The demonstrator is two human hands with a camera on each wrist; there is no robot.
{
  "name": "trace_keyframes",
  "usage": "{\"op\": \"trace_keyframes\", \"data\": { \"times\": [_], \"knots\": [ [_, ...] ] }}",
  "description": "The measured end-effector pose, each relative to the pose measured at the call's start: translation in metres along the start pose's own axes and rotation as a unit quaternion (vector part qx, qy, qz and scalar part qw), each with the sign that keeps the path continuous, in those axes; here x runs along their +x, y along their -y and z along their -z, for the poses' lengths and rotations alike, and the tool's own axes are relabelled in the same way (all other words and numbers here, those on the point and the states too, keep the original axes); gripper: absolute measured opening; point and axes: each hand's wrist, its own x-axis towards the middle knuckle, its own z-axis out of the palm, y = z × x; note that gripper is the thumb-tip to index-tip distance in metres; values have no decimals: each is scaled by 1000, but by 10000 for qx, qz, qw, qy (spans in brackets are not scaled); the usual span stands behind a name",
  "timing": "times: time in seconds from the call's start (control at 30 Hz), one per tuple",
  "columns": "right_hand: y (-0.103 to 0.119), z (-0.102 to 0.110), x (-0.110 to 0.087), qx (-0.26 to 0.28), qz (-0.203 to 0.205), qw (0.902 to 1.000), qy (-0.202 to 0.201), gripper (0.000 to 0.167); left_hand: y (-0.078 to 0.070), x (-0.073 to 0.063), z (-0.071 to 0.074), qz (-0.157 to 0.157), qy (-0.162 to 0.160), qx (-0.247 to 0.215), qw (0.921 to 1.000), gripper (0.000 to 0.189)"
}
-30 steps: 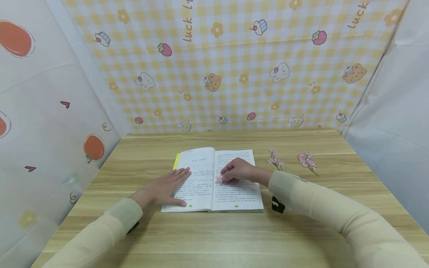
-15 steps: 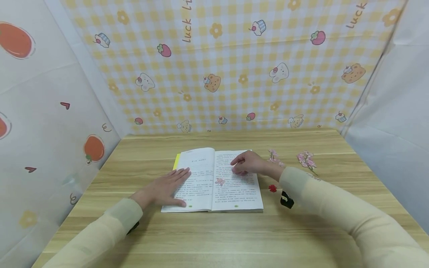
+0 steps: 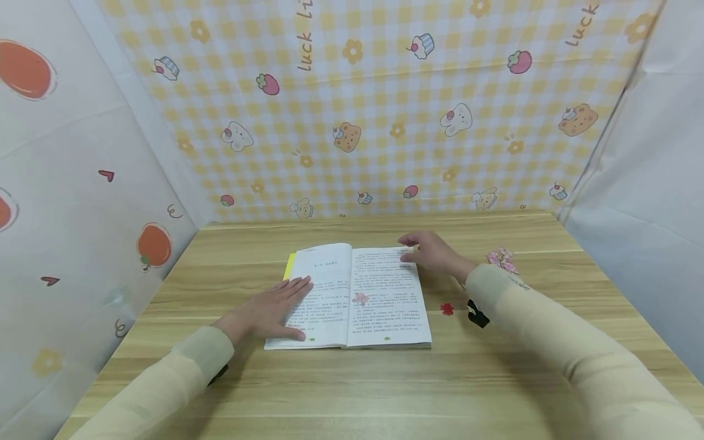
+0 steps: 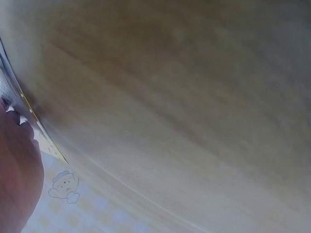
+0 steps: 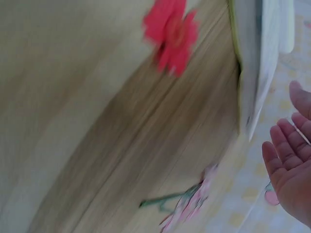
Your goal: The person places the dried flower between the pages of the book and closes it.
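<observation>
An open book (image 3: 385,293) with printed pages lies on the table. My left hand (image 3: 269,310) rests flat on its left page, fingers spread. On the right page near the spine lies a small pale pink flower (image 3: 360,299). My right hand (image 3: 431,252) hovers at the book's upper right corner, fingers loosely bent and holding nothing; its fingers also show in the right wrist view. A red flower (image 3: 447,308) lies right of the book. A pink flower sprig (image 3: 502,260) lies farther right. In the right wrist view appears a pink sprig with a green stem (image 5: 189,199).
The wooden table (image 3: 352,391) ends at a yellow checked cloth (image 3: 352,122) hanging behind it. White cloth walls (image 3: 71,183) stand left and right. A black strap piece (image 3: 478,313) shows under my right sleeve.
My right hand has let go of the small pink flower on the page and moved right and away, now covering the nearer pink sprig. The red flower has come into view. My left hand stays still.
</observation>
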Motion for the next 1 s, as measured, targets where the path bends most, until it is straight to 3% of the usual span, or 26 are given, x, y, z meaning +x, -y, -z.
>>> {"op": "trace_keyframes", "data": {
  "times": [0.23,0.53,0.8,1.0],
  "knots": [
    [-15,1,6,-779,50,9967,211,51,0,0,1,-20,7,16,10000,112],
    [-22,-6,10,-1982,501,9775,515,54,0,-1,3,-72,-82,32,9999,112],
    [-27,-9,13,-2240,666,9697,712,42,0,0,4,-43,-59,44,10000,112],
    [-34,-11,11,-2111,1036,9710,437,25,-2,-2,3,-77,-48,-15,10000,111]
  ]
}}
